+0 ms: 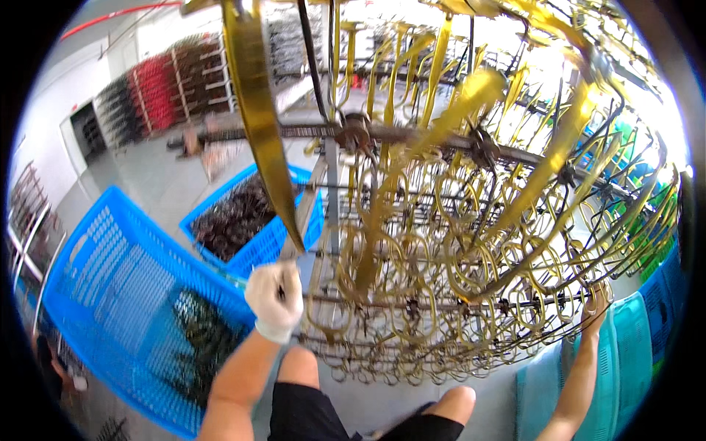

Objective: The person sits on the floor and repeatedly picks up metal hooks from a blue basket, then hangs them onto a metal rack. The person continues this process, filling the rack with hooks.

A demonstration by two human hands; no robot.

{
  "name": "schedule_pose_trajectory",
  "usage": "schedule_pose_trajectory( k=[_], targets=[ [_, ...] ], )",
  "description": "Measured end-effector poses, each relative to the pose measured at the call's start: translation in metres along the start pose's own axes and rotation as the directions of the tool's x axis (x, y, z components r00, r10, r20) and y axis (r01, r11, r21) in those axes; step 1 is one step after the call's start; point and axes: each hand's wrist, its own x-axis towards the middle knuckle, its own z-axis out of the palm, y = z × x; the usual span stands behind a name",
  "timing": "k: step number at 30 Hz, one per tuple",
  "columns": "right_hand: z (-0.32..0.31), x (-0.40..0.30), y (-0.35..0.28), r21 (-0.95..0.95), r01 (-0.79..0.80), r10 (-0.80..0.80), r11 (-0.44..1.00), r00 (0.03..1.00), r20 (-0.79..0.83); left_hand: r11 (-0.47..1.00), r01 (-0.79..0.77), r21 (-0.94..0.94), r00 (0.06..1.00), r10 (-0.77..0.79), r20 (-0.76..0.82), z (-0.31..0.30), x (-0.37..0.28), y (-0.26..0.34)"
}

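My left hand [274,300], in a white glove, is curled at the left side of a large wire rack [386,300] with yellow-coated hooks. Just above the glove ends a flat, pointed yellow metal strip [259,127]; whether the fingers hold anything is not clear. On the far right, my right hand [597,306] is at the rack's outer edge among the curved yellow hooks, its fingers partly hidden by them. Between my hands hang rows of thin metal loops and hooks on dark crossbars [408,135]. Parts of the rack are blurred.
A big blue plastic crate [110,264] holding dark items stands at left. Behind it, another blue crate [251,248] contains dark brown pieces. Teal crates [604,380] are at lower right. Racks with red and dark goods [151,93] line the back. At the lower left edge, another person's arm [60,369] shows.
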Motion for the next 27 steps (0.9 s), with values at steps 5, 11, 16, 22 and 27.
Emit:
schedule_pose_trajectory(
  k=[5, 11, 16, 22, 27],
  targets=[
    [0.052, 0.006, 0.044, -0.044, -0.121, 0.124, 0.992, 0.99, 0.072, 0.983, -0.184, 0.014, 0.978, 0.184, -0.093, 0.042, 0.012, 0.006],
    [0.059, 0.037, 0.001, -0.2, -0.288, 0.315, 0.937, 0.942, 0.12, 0.948, -0.297, 0.112, 0.941, 0.31, -0.136, 0.136, 0.059, -0.049],
    [0.076, 0.06, -0.048, -0.2, -0.107, 0.128, 0.974, 0.987, 0.099, 0.849, 0.217, 0.482, 0.908, -0.357, 0.221, 0.198, 0.13, -0.121],
    [0.076, 0.102, -0.176, -0.216, -0.168, 0.223, 0.962, 0.939, 0.261, 0.999, 0.02, -0.051, 0.969, -0.007, 0.245, 0.16, 0.05, -0.124],
    [0.1, 0.153, -0.337, -0.246, 0.082, 0.045, 0.966, 0.882, 0.47, 0.716, 0.656, -0.239, 0.635, -0.353, 0.687, 0.078, -0.085, -0.104]
  ],
)
